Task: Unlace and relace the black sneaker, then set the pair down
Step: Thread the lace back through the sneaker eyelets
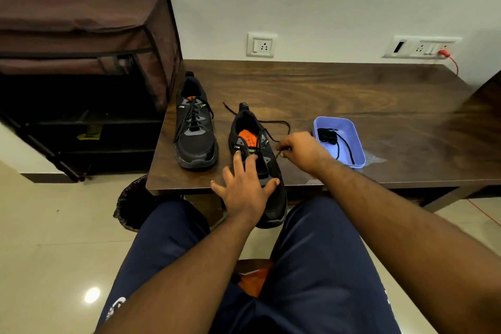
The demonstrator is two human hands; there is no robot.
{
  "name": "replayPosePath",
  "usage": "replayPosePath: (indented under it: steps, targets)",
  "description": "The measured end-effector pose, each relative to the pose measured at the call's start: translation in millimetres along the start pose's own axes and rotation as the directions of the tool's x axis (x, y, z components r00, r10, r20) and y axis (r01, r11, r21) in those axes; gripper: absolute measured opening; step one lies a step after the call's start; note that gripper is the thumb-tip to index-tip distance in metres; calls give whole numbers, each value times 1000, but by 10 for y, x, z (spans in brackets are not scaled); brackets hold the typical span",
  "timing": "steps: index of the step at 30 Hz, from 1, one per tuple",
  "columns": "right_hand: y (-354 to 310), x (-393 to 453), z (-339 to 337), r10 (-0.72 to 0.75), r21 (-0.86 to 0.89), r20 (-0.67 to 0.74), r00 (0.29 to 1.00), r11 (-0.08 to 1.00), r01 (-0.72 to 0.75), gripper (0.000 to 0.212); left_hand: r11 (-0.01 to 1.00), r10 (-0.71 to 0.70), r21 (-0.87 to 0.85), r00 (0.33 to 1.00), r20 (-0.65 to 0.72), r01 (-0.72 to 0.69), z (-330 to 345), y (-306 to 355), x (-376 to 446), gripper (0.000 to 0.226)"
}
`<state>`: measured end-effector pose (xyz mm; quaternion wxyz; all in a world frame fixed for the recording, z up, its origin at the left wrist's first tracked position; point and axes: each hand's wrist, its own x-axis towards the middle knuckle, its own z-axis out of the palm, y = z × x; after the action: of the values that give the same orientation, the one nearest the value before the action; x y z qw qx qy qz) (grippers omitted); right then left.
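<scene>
- The tabletop carries both sneakers. The laced sneaker stands to the left, near the fabric shoe rack. The sneaker being worked on sits at the near edge, with its toe hanging over toward the lap.
- The left hand lies spread and flat over that shoe's forefoot, its fingers straight, pressing rather than clasping. Keeping that weight on seems wise, since the toe overhangs the edge.
- The right hand has a narrow grip, pinching the black lace beside the upper eyelets. Judging by the lace trailing loose behind the heel, this looks like unlacing or threading. Pulling in line with the eyelet, in short draws, should keep the lace from snagging.
- The purple tray just right of the hand holds a bundled dark cord, possibly another lace.
- Hard to tell: which eyelets are filled, as the left hand and the black-on-black upper hide them; the lace tip inside the pinch; the shoe's toe behind the wrist.
</scene>
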<state>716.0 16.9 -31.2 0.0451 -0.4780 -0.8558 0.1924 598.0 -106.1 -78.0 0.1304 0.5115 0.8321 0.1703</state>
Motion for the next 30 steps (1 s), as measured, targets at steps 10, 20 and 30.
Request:
replayPosePath:
  steps: [10, 20, 30]
  targets:
    - [-350, 447, -58, 167, 147, 146, 975, 971, -189, 74, 994, 35, -103, 998, 60, -28, -47, -56, -1, 74]
    - [-296, 487, -71, 281, 423, 26, 959, 867, -265, 17, 900, 133, -429, 985, 108, -74, -122, -227, 113, 70]
    - [-945, -162, -396, -24, 963, 267, 963, -28, -268, 34, 515, 72, -857, 997, 21, -20, -245, -22, -19, 24]
